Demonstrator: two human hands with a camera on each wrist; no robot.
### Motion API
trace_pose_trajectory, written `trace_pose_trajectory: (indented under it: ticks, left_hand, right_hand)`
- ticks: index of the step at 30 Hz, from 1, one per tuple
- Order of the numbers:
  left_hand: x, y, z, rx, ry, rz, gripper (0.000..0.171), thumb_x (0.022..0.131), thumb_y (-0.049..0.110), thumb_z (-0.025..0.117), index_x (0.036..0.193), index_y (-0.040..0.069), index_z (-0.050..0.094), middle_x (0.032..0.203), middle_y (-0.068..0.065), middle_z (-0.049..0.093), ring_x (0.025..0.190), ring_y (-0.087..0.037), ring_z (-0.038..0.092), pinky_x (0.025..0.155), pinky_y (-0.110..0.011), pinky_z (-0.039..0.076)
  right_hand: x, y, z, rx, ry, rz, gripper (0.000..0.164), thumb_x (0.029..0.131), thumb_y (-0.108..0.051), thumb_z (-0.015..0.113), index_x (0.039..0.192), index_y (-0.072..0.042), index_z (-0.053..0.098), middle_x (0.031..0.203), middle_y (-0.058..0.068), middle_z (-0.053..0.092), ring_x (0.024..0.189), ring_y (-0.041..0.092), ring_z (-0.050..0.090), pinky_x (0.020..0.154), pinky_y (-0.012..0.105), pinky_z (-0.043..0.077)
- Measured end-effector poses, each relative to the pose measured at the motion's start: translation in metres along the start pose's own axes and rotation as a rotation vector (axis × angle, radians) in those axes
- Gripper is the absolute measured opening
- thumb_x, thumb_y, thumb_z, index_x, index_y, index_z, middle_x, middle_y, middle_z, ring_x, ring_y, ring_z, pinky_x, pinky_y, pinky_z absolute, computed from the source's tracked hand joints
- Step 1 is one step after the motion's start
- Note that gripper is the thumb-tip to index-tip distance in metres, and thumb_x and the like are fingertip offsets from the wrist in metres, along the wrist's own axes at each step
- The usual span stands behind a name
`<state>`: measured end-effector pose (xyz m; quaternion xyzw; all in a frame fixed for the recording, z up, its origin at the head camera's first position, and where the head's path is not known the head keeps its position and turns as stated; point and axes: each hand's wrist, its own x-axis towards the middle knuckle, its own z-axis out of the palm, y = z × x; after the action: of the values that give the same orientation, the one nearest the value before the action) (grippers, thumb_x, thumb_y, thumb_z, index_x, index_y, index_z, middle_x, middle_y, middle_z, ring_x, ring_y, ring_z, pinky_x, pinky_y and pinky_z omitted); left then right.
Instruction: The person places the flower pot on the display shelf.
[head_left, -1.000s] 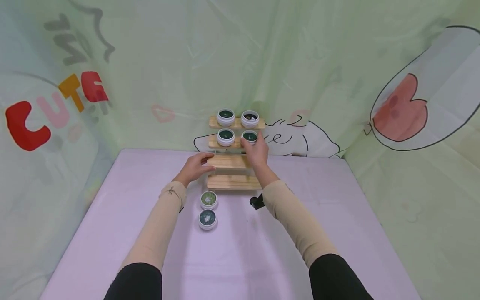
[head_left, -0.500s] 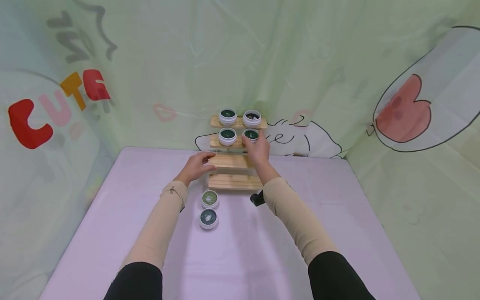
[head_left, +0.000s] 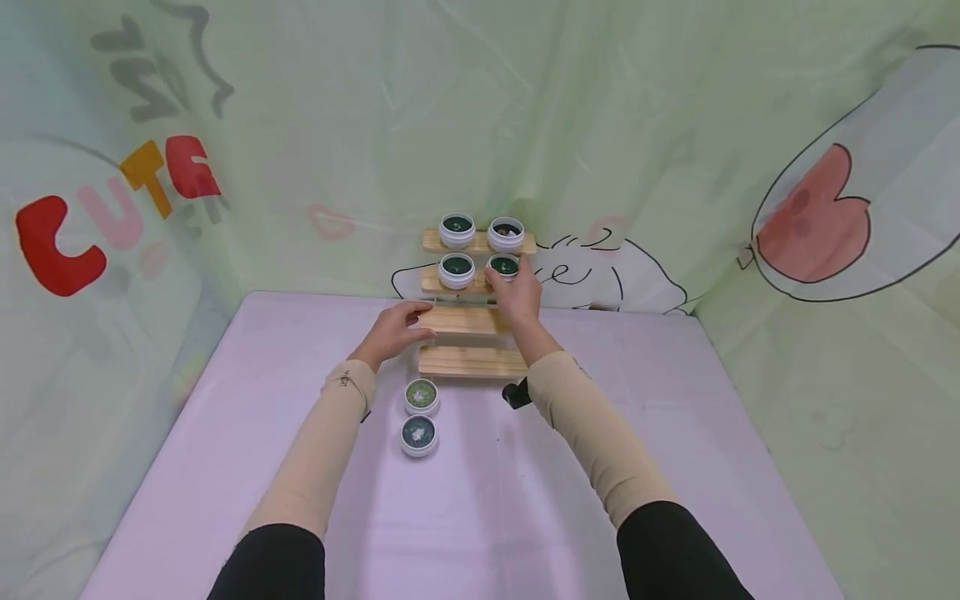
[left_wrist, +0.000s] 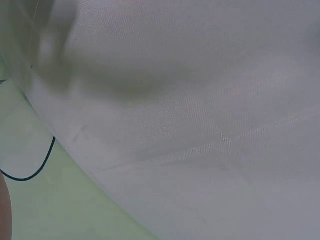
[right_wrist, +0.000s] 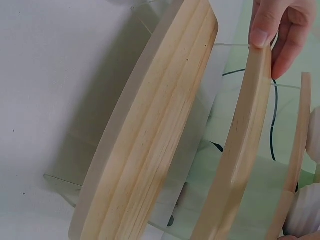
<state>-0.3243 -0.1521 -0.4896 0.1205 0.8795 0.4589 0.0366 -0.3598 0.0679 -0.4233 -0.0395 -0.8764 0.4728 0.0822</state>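
Note:
A tiered wooden stand (head_left: 472,361) with clear side supports stands at the back of the table. My left hand (head_left: 392,332) pinches the left end of its second board from the bottom; the right wrist view shows that thumb on the board's edge (right_wrist: 256,80) and fingers beneath. With my right hand (head_left: 519,302) I grip a small white jar (head_left: 503,265) with dark green contents, at the right of the board above. Another green-filled jar (head_left: 457,268) sits left of it. The top board carries a green-filled jar (head_left: 457,228) and a dark-filled jar (head_left: 506,234).
Two more white jars, one with mossy green contents (head_left: 422,395) and one blue-grey (head_left: 418,434), rest on the lilac tablecloth (head_left: 465,517) in front of the stand. A printed pale green sheet (head_left: 360,125) hangs behind. Below my right wrist shows a black device (head_left: 516,395).

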Motion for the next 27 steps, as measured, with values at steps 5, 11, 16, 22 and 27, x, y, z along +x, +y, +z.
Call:
trace_pose_trajectory:
  ticks: [5, 11, 16, 22, 27]
  left_hand:
    - [0.001, 0.0, 0.0, -0.003, 0.002, 0.003, 0.057, 0.088, 0.016, 0.075, 0.137, -0.002, 0.052, 0.141, -0.017, 0.051, 0.13, -0.029, 0.05, 0.111, -0.032, 0.043]
    - [0.002, -0.003, 0.002, -0.007, 0.006, 0.025, 0.056, 0.087, 0.015, 0.075, 0.136, -0.003, 0.053, 0.139, -0.018, 0.052, 0.129, -0.03, 0.051, 0.111, -0.033, 0.044]
    - [0.0, -0.001, 0.003, -0.006, 0.002, 0.03, 0.056, 0.087, 0.014, 0.075, 0.136, -0.004, 0.053, 0.139, -0.02, 0.052, 0.129, -0.031, 0.05, 0.111, -0.033, 0.043]
    - [0.0, -0.002, 0.003, -0.001, 0.001, 0.012, 0.057, 0.087, 0.016, 0.075, 0.136, -0.003, 0.053, 0.14, -0.018, 0.052, 0.13, -0.029, 0.049, 0.111, -0.031, 0.042]
    - [0.0, -0.002, 0.001, -0.002, 0.008, 0.019, 0.057, 0.087, 0.015, 0.076, 0.136, -0.003, 0.053, 0.14, -0.019, 0.052, 0.13, -0.03, 0.05, 0.112, -0.032, 0.042]
  right_hand:
    - [0.0, -0.001, -0.001, 0.004, 0.005, -0.01, 0.077, 0.094, -0.036, 0.064, 0.152, 0.0, 0.028, 0.151, 0.021, 0.038, 0.138, 0.032, 0.038, 0.118, 0.038, 0.033]
    - [0.001, 0.003, -0.002, 0.013, 0.013, -0.026, 0.072, 0.093, -0.034, 0.067, 0.149, -0.001, 0.035, 0.145, 0.021, 0.045, 0.135, 0.032, 0.042, 0.116, 0.039, 0.036]
    - [0.0, 0.008, -0.002, 0.041, 0.01, -0.024, 0.066, 0.091, -0.034, 0.069, 0.144, -0.006, 0.041, 0.137, 0.018, 0.053, 0.129, 0.031, 0.048, 0.112, 0.04, 0.04]
    - [-0.007, 0.009, -0.004, 0.064, 0.019, -0.043, 0.067, 0.09, -0.033, 0.07, 0.143, -0.004, 0.041, 0.137, 0.019, 0.053, 0.13, 0.032, 0.047, 0.114, 0.04, 0.038]
    - [-0.015, 0.008, -0.005, 0.057, 0.018, -0.083, 0.054, 0.091, -0.031, 0.07, 0.131, -0.003, 0.048, 0.129, 0.019, 0.058, 0.124, 0.032, 0.052, 0.109, 0.04, 0.043]
